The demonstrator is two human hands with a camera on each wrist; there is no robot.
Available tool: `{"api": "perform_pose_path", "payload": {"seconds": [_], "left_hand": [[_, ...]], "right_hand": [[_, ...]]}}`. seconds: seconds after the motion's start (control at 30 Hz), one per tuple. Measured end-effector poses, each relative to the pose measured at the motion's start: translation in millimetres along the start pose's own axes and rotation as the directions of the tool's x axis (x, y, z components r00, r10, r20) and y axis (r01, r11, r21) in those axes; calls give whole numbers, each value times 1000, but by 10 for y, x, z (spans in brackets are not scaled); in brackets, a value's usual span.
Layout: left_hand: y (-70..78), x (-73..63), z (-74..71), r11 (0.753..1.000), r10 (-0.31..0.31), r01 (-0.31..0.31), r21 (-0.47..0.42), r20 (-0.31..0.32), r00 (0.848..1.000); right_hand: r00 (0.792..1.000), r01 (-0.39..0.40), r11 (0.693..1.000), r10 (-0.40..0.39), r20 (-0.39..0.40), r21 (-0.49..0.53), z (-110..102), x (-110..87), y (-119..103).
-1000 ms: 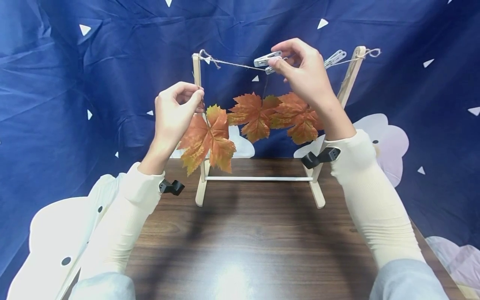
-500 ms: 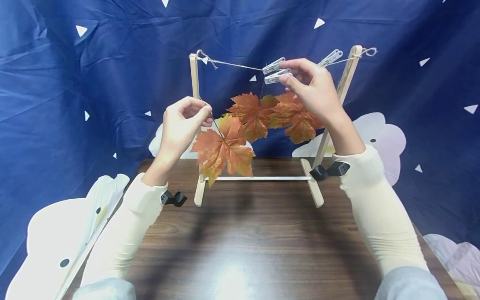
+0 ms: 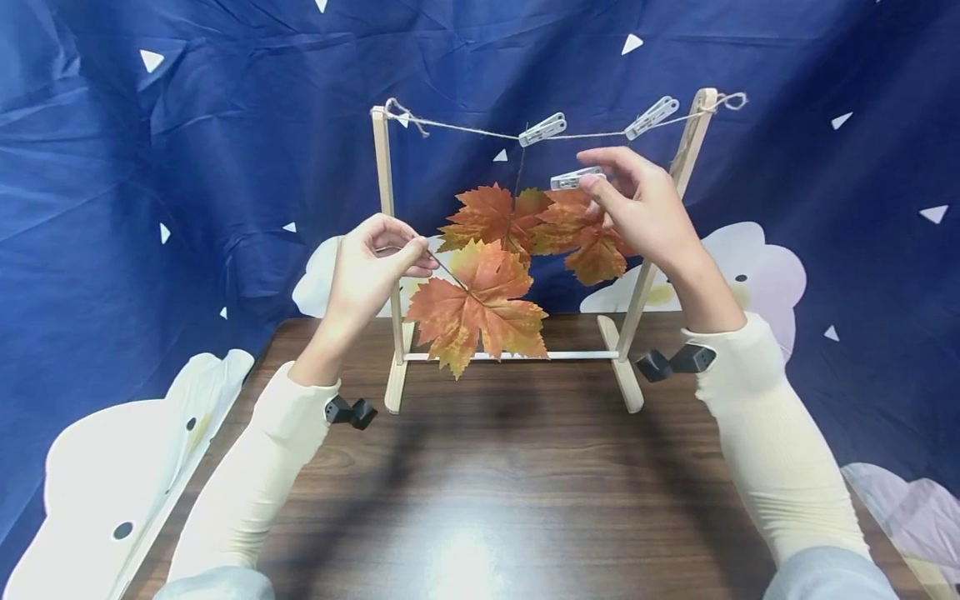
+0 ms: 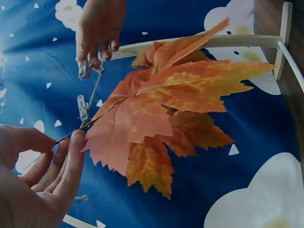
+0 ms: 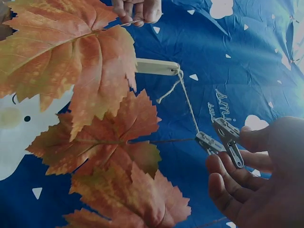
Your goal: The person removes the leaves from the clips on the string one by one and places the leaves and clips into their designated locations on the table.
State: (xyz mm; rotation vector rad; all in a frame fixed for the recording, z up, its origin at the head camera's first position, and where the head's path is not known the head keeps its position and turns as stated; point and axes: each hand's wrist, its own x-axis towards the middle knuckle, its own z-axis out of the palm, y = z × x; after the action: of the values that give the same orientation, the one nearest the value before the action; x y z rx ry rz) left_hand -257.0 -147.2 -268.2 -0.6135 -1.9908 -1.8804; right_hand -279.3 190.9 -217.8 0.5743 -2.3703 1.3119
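My left hand (image 3: 375, 260) pinches the thin stem of an orange artificial maple leaf (image 3: 480, 308), which spreads out in front of the rack. In my right hand (image 3: 641, 204) a grey clothespin (image 5: 230, 143) is pinched between thumb and fingers, below the string (image 3: 457, 127). A second clothespin (image 3: 542, 129) on the string holds the stem of a hanging maple leaf (image 3: 487, 215). Farther right, a third clothespin (image 3: 652, 117) sits on the string, and another maple leaf (image 3: 596, 254) hangs behind my right hand. The two hanging leaves overlap in the head view.
The wooden rack's left post (image 3: 384, 167) and right post (image 3: 690, 142) carry the string, tied at both tops. A white rod (image 3: 585, 355) joins its feet above the brown table (image 3: 480, 467). Behind hangs a blue patterned cloth (image 3: 225, 167).
My left hand has brought its leaf rightward and down, away from the left post. My right hand, still pinching the clothespin, has moved down and right, away from the string's middle clothespin.
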Motion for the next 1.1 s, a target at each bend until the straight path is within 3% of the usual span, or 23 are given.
{"api": "perform_pose_path", "payload": {"seconds": [0.23, 0.67, 0.93, 1.1], "left_hand": [[-107, -38, -3, 999, -19, 20, -38, 23, 1000], [-276, -159, -5, 981, -115, 118, -155, 31, 993], [-461, -281, -31, 954, -193, 190, -231, 11, 981], [-559, -334, -64, 949, -199, 193, -248, 0, 980]], "right_hand": [[999, -8, 1000, 9, 45, -2, -35, -93, 123], [996, -42, 999, 44, 81, -21, -129, -308, 369], [995, -82, 994, 85, 50, -66, -207, -451, 567], [993, -113, 989, 117, 29, -91, -269, -542, 699]]}}
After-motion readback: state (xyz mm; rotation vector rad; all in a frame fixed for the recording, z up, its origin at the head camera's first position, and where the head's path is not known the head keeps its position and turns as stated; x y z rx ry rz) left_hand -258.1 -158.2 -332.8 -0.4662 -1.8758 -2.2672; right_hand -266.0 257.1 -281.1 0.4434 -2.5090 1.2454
